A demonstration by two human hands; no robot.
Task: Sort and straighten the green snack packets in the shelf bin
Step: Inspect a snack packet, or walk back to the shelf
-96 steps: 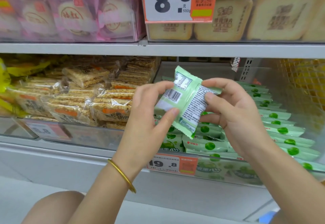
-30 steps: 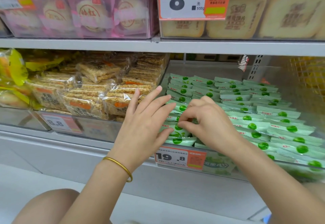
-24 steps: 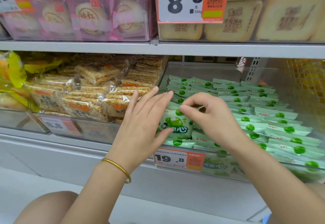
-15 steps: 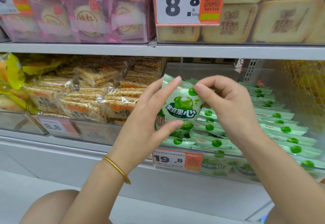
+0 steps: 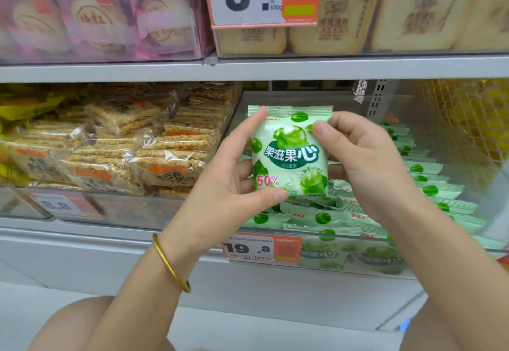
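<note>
Neighbour bin, left: crisp-rice packs (image 5: 165, 163) in clear wrap, not part of the job.
Left hand (image 5: 228, 185): grasping the held packet (image 5: 289, 152); thumb on its lower front corner, forefinger up its left edge, other fingers behind it. Gold bangle (image 5: 170, 262) on the wrist.
Held packet: out of the shelf bin (image 5: 338, 234), lifted in front of and above the bin's left part, upright, printed face toward the camera, top seal level.
Right hand (image 5: 366, 157): pinching the same packet at its upper right, thumb on the front, fingers curled behind.
Front-left of bin: loose packets (image 5: 305, 207) just below the held one lie at mixed angles; judged not yet straightened.
Right of bin: rowed packets (image 5: 429, 190) stand on edge in overlapping files running to the back; judged done.
Price tag (image 5: 260, 247): clipped to the bin front, under the hands.
Progress, judged: well along. Left to do: seat the held packet in a file, then square up the front-left cluster.
</note>
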